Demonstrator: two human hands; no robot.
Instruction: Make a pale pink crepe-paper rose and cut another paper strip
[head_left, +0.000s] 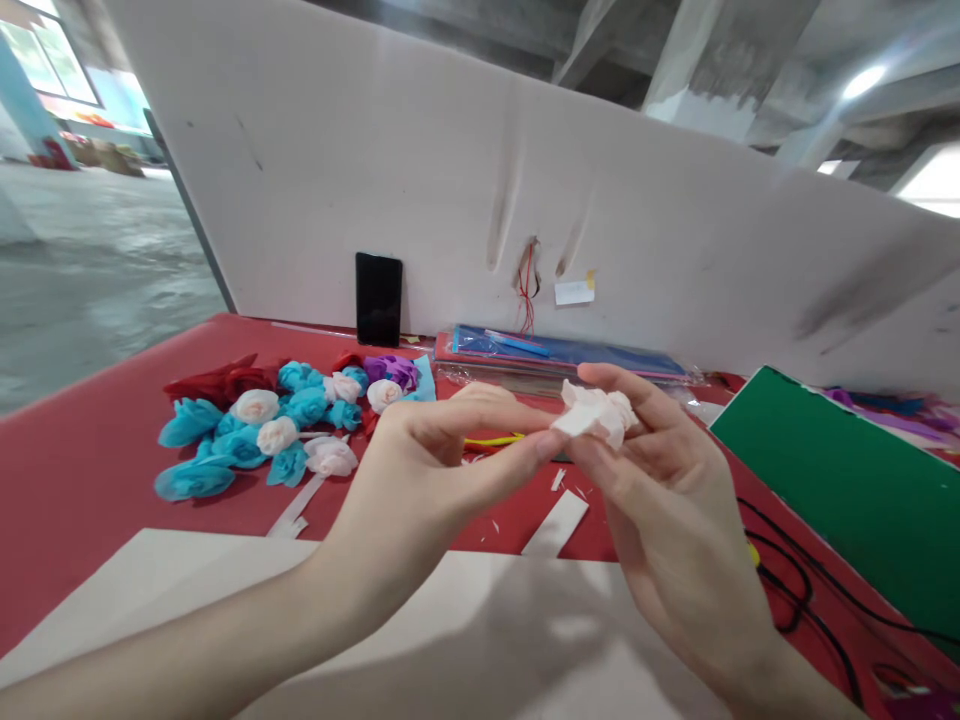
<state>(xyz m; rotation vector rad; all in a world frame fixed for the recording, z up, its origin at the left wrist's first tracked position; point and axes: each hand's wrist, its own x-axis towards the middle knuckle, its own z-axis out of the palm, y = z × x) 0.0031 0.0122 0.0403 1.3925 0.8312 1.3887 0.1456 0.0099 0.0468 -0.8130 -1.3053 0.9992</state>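
Note:
Both my hands are raised over the red table (90,450), pinching a small white rolled paper flower (596,412) between them. My left hand (442,450) grips its left side with thumb and forefinger. My right hand (667,500) cradles it from the right and below with curled fingers. A heap of finished paper flowers (277,425) in blue, white, red and purple lies on the table to the left, apart from my hands.
A white sheet (465,640) lies under my arms, with white paper strips (556,523) beside it. A pack of coloured sheets (555,355) and a black phone (378,298) rest by the white back panel. A green sheet (847,480) and black cables (795,590) are at right.

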